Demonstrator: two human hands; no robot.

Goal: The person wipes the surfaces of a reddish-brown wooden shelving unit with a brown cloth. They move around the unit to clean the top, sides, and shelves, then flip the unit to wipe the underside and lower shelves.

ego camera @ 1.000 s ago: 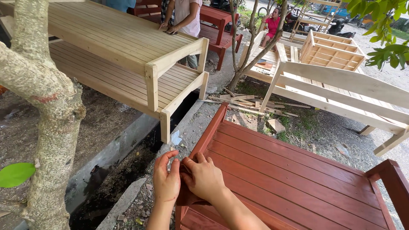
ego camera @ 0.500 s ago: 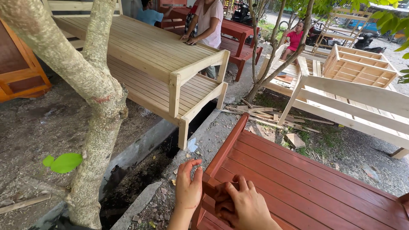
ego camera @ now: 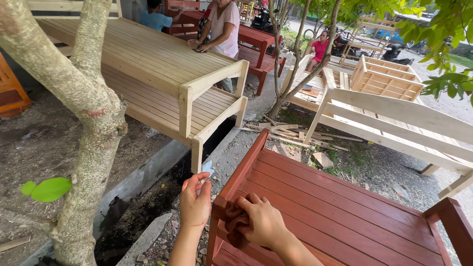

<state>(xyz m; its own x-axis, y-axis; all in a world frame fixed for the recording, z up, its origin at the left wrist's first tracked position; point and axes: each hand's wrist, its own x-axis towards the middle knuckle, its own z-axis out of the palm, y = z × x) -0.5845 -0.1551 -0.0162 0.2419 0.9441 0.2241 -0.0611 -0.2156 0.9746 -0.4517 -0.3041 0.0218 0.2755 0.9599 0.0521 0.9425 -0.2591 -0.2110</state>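
Note:
My right hand (ego camera: 266, 222) is shut on a crumpled brown rag (ego camera: 233, 222) and presses it onto the near left corner of a red-brown slatted wooden bench (ego camera: 340, 207). My left hand (ego camera: 195, 203) is held up just outside that corner, beside the bench's armrest rail (ego camera: 246, 165). Its fingers are loosely curved and hold nothing that I can see. A small pale scrap (ego camera: 208, 169) lies on the ground just past the fingertips.
A tree trunk (ego camera: 93, 148) stands at the left beside a dark ditch (ego camera: 143, 209). An unpainted slatted bench (ego camera: 162, 74) stands beyond, with two people (ego camera: 221, 29) working at it. More bare wood frames (ego camera: 394, 113) stand at the right, and scrap wood (ego camera: 295, 135) lies on the ground.
My right hand has slid with the rag toward the bench's near corner post. My left hand has come off the armrest and now hangs just outside it.

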